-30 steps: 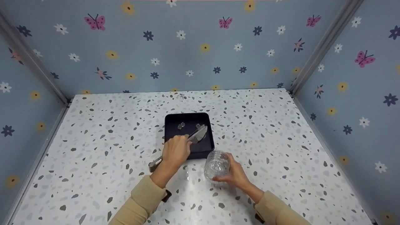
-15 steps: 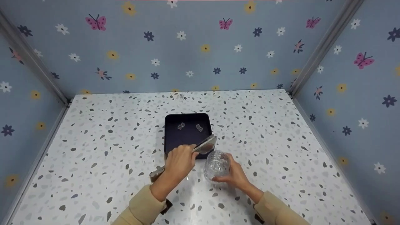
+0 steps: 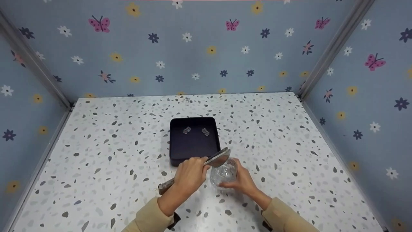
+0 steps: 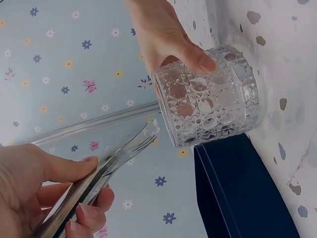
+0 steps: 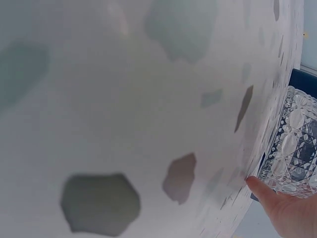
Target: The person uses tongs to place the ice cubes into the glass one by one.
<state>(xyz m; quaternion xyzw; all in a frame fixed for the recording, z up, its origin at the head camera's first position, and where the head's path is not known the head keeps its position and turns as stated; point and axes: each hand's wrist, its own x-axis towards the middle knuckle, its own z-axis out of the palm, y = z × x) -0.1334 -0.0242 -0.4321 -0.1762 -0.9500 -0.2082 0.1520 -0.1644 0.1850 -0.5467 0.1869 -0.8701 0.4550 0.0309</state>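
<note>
My left hand (image 3: 190,174) grips metal tongs (image 3: 217,158), whose tips reach over the near right corner of the black tray (image 3: 193,148) to the rim of a clear faceted glass (image 3: 222,176). In the left wrist view, a small clear cube (image 4: 151,128) is pinched between the tong tips, just outside the glass's mouth. My right hand (image 3: 243,179) holds the glass from its right side, thumb and fingers curled around it. The glass stands on the table beside the tray. Inside the tray lie small clear cubes in two groups, a left group (image 3: 186,130) and a right group (image 3: 205,131).
A white speckled table (image 3: 273,138) extends around the tray. Blue flowered panels, such as the back panel (image 3: 180,48), enclose it at the back and both sides, joined by grey corner posts (image 3: 334,51).
My left hand and the tongs have moved right and toward me, from above the tray's right-hand cubes to the glass rim. My right hand and the glass have stayed in place.
</note>
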